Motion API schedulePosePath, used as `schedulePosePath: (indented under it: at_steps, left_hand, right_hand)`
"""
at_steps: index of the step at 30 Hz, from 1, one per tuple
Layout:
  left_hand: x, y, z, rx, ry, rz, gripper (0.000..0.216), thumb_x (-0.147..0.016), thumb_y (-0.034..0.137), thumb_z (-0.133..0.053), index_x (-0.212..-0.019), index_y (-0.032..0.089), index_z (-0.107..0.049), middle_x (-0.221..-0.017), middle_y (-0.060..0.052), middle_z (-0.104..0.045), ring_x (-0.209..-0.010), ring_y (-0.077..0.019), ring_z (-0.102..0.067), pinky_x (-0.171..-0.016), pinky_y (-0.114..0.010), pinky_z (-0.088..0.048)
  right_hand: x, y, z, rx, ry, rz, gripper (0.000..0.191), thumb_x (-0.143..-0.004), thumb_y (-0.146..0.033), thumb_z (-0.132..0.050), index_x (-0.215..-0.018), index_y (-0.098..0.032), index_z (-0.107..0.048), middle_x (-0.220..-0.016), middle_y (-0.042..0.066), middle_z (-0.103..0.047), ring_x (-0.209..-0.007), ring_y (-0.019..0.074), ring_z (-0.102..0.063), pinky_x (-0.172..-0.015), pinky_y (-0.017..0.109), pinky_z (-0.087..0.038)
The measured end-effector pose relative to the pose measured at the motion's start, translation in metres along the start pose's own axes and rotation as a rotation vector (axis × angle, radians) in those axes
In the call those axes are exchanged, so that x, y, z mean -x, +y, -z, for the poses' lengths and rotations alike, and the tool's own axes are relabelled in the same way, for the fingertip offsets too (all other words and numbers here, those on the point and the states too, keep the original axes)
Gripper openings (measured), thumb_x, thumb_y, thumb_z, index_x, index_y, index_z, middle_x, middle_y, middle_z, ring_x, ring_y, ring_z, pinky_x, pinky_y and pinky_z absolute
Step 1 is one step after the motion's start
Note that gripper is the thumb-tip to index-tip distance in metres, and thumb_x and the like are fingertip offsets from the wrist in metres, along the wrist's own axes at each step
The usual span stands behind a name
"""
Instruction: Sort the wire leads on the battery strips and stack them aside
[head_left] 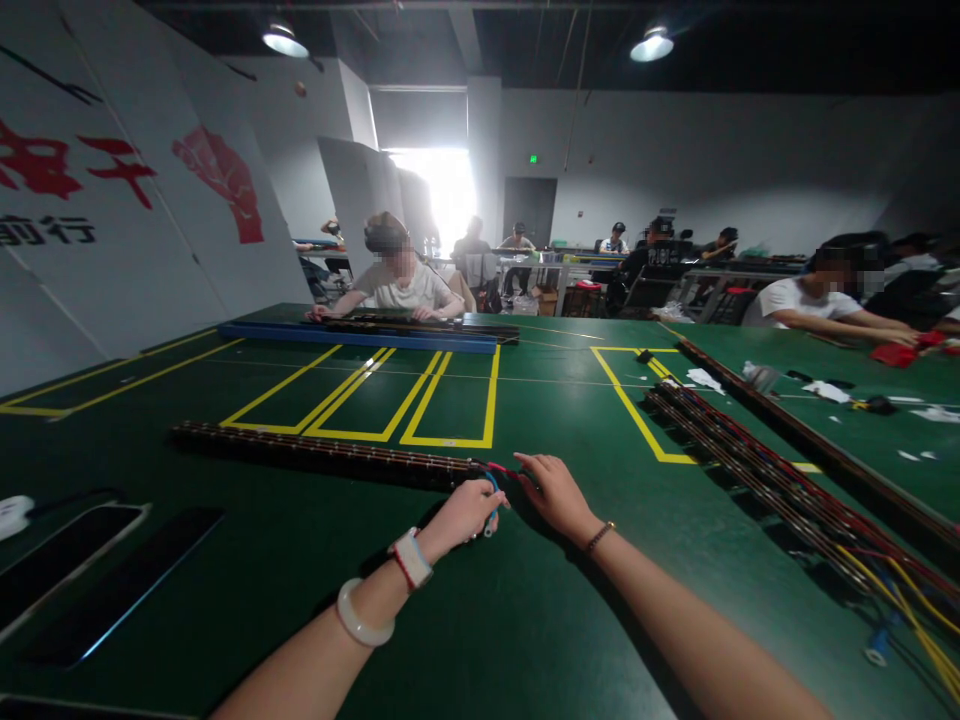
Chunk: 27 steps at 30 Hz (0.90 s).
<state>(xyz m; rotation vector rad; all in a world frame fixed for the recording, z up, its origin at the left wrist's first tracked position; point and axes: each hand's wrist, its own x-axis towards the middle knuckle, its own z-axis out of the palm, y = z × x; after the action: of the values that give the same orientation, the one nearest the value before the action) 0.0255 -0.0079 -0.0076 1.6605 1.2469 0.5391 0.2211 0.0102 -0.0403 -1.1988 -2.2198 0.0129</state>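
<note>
A long dark bar-like assembly [322, 452] with several brown strips lies across the green table in front of me. From its right end come a blue wire [493, 483] with a ring terminal and a short red wire [498, 467]. My left hand [466, 508] is closed in a pinch around the blue wire, just below that end. To the right, my right hand [556, 492] has its fingertips curled at the red wire's far end and appears to grip it; the exact contact is partly hidden by the fingers.
More bar assemblies [757, 480] with red, yellow and blue wires lie at the right. Yellow tape [450, 442] marks rectangles on the green table [480, 640]. A person [409, 285] works opposite by a blue strip [360, 338]. Dark flat panels [127, 580] lie at left.
</note>
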Motion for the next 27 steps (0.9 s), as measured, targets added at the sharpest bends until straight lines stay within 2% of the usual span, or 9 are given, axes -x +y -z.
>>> schedulePosePath:
  at_steps: [3, 8, 15, 19, 22, 27]
  left_hand:
    - [0.002, -0.002, -0.001, -0.148, 0.069, -0.046, 0.026, -0.086, 0.033, -0.045, -0.075, 0.015, -0.061, -0.053, 0.000, -0.057, -0.047, -0.0131, -0.052, -0.051, -0.022, -0.035]
    - [0.010, -0.002, -0.004, -0.281, 0.136, -0.097, 0.025, -0.087, 0.034, -0.048, -0.070, 0.019, -0.058, -0.057, -0.002, -0.057, -0.054, -0.0172, -0.055, -0.061, -0.027, -0.037]
    - [0.009, 0.000, -0.006, -0.415, 0.156, -0.165, 0.031, -0.089, 0.040, -0.046, -0.068, 0.019, -0.055, -0.060, -0.003, -0.057, -0.054, -0.0169, -0.054, -0.056, -0.025, -0.032]
    - [0.010, 0.000, -0.011, -0.331, 0.185, -0.202, 0.035, -0.090, 0.043, -0.043, -0.064, 0.019, -0.052, -0.054, 0.000, -0.053, -0.047, -0.0129, -0.049, -0.051, -0.023, -0.029]
    - [0.012, 0.000, -0.015, -0.144, 0.173, -0.176, 0.040, -0.090, 0.047, -0.039, -0.063, 0.020, -0.049, -0.050, 0.002, -0.049, -0.040, -0.0103, -0.045, -0.044, -0.021, -0.029]
    - [0.015, 0.000, -0.017, 0.138, 0.135, -0.230, 0.043, -0.089, 0.051, -0.041, -0.062, 0.018, -0.048, -0.050, 0.004, -0.049, -0.035, -0.0061, -0.042, -0.039, -0.018, -0.030]
  right_hand:
    - [0.000, -0.003, 0.002, -0.004, -0.015, 0.000, 0.032, -0.093, -0.024, -0.045, -0.124, -0.017, -0.051, -0.101, 0.008, -0.063, -0.095, 0.0197, -0.056, -0.086, 0.034, -0.043]
    - [-0.001, -0.007, 0.004, -0.009, -0.033, 0.015, 0.031, -0.094, -0.023, -0.043, -0.123, -0.017, -0.053, -0.100, 0.008, -0.063, -0.095, 0.0188, -0.055, -0.087, 0.032, -0.041]
    - [-0.001, -0.007, 0.002, -0.011, -0.048, 0.038, 0.030, -0.095, -0.023, -0.042, -0.122, -0.016, -0.054, -0.101, 0.008, -0.063, -0.095, 0.0179, -0.055, -0.088, 0.032, -0.041]
    - [-0.001, -0.008, 0.003, -0.050, -0.059, 0.008, 0.030, -0.094, -0.023, -0.043, -0.121, -0.017, -0.055, -0.103, 0.008, -0.062, -0.099, 0.0188, -0.054, -0.089, 0.033, -0.041]
    - [-0.001, -0.016, 0.003, -0.078, -0.054, -0.054, 0.034, -0.090, -0.029, -0.050, -0.122, -0.019, -0.054, -0.106, 0.008, -0.062, -0.101, 0.0191, -0.053, -0.091, 0.035, -0.040]
    - [0.003, -0.031, -0.005, -0.100, -0.101, -0.112, 0.061, -0.076, -0.037, -0.065, -0.131, -0.018, -0.049, -0.115, 0.010, -0.058, -0.109, 0.0233, -0.049, -0.098, 0.040, -0.033]
